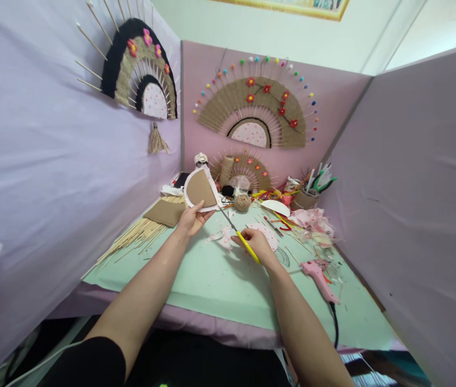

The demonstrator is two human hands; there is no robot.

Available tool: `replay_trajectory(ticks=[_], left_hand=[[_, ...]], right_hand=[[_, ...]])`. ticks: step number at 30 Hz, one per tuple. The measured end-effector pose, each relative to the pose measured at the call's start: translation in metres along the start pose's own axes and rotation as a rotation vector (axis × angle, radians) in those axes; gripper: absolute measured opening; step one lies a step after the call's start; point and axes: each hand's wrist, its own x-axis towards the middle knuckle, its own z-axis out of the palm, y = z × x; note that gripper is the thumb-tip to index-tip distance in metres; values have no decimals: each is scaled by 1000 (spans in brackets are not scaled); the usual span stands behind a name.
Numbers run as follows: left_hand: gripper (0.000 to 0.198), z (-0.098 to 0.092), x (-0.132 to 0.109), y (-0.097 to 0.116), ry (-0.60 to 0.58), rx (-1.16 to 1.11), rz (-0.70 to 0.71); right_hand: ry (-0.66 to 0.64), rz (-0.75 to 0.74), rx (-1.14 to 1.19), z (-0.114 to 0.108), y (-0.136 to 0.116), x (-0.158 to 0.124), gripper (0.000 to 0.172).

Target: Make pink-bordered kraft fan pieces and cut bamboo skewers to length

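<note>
My left hand (194,220) grips the lower edge of a half-round piece of brown cardboard (201,188), held up above the table. A pale fabric border (188,194) shows around the cardboard. In my right hand (258,244) is a pair of scissors (247,246) with yellow handles. The blades point up and left, and their tips are at the lower right corner of the fabric; whether they are parted I cannot tell. Beneath the hands lie pinkish fabric scraps (224,237) and a dotted fabric piece (266,235).
Thin wooden sticks (131,236) and brown cardboard (165,213) lie at left. A pink glue gun (319,279) with a black cord is at right. Behind are a twine ball (243,202), a tool holder (306,199) and a white half-round piece (276,207). Decorated fans (215,110) hang on the partitions.
</note>
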Motion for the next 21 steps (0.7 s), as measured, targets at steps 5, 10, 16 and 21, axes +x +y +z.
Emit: replay_trajectory(ticks=[5,10,16,21], left_hand=[[46,0,1,0,19,-5,-4],[42,-1,0,0,9,-3,-11],[40,0,0,0,29,2,12],[38,-1,3,2,56,-38,75]], right_hand=[[9,2,-36,-1,-1,-1,38],[27,-21,-49,-3,-3,-1,40],[56,-18,-72,-5,-2,0,43],[72,3,-42,-8,14,7,45]])
